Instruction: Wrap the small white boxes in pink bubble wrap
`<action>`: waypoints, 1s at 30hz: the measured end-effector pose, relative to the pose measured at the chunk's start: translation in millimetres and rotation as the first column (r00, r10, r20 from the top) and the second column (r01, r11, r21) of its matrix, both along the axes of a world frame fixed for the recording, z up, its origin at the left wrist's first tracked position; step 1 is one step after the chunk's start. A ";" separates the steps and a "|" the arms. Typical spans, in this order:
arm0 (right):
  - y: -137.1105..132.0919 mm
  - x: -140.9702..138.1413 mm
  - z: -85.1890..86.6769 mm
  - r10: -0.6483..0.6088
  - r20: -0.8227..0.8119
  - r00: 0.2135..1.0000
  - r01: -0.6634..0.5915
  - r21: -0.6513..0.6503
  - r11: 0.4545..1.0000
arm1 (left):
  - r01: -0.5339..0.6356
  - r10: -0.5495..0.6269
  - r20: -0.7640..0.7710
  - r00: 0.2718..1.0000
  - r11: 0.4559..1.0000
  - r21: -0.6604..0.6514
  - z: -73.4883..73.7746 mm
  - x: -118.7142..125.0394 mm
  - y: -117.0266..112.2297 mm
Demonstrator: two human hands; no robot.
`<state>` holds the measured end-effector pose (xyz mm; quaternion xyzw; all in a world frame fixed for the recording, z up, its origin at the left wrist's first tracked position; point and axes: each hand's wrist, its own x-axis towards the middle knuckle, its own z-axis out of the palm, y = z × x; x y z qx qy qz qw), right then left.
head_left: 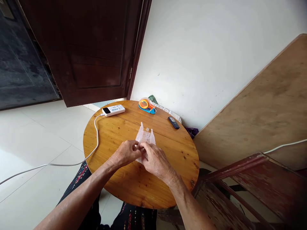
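Note:
A small piece of pinkish, see-through bubble wrap (145, 136) lies in the middle of the round wooden table (115, 179), its two far corners sticking up. Over its near part, my left hand (127, 151) comes in from the left with fingers bent and pinched on the wrap. Touching it fingertip to fingertip, my right hand (153, 158) has its fingers curled onto the same wrap. What lies under the fingers is hidden. A small pale scrap (147, 129) shows at the wrap's far edge.
Toward the table's back stand an orange and blue tape dispenser (146, 105) and a white power bank (114, 110) with a white cable (97, 137) running off left. A dark remote-like device (173, 122) lies at right. A worn wooden chair (230, 188) stands right of the table.

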<state>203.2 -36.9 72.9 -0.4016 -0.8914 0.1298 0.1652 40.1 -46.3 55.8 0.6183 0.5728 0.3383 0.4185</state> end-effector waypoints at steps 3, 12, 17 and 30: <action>0.8 4.3 2.0 0.019 -0.038 0.999 -0.020 -0.026 0.999 | 0.128 -0.117 -0.161 0.980 0.990 0.063 8.0 -3.4 -4.3; 0.7 29.9 -4.7 -0.081 -0.391 0.917 0.057 -0.075 0.996 | 0.286 -0.224 -0.555 0.801 0.958 0.025 26.2 -2.0 3.4; -10.5 65.1 -22.0 -0.465 -0.274 0.842 0.410 -0.237 0.881 | 0.297 -0.168 -0.678 0.716 0.952 0.077 22.5 -0.1 2.8; -7.6 36.3 -47.8 -0.618 -0.215 0.756 0.547 -0.310 0.778 | 0.414 -0.233 -0.522 0.821 0.871 0.263 0.9 -6.0 13.6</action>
